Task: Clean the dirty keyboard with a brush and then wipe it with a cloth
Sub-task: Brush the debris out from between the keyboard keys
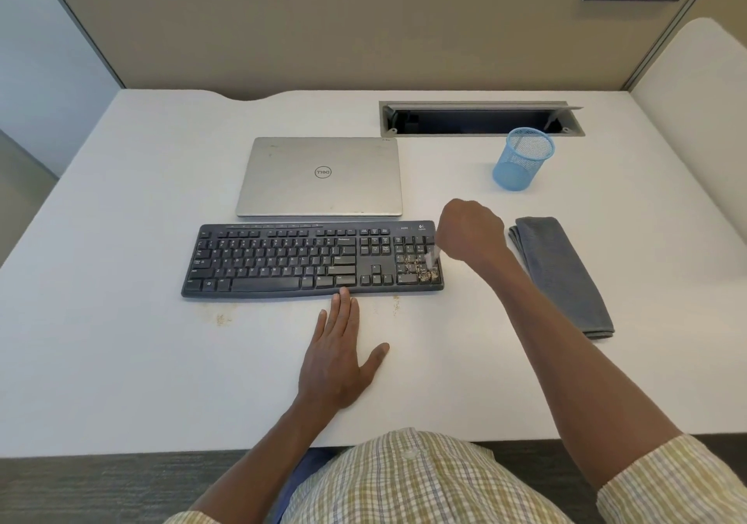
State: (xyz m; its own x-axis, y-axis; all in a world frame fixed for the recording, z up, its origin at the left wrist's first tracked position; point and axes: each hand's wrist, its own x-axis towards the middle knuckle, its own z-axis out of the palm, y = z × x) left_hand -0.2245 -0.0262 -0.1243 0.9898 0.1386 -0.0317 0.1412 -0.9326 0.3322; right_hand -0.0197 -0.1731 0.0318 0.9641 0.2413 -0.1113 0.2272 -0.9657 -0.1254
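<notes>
Fingers of the right hand (469, 232) curl round a blurred brush (430, 258) over the crumb-strewn number pad at the right end of the keyboard (283, 258), mid-frame, the cloth (562, 272) lying folded further right, while the left hand (339, 357) rests flat, fingers straight and together, just below the keyboard.

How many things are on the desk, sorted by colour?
Black: 1, the black plastic keyboard
Silver: 1, the closed silver laptop
Blue: 1, the blue mesh pen cup
Grey: 1, the folded grey cloth
Pale: 1, the small blurred brush in the right hand
Total: 5
</notes>
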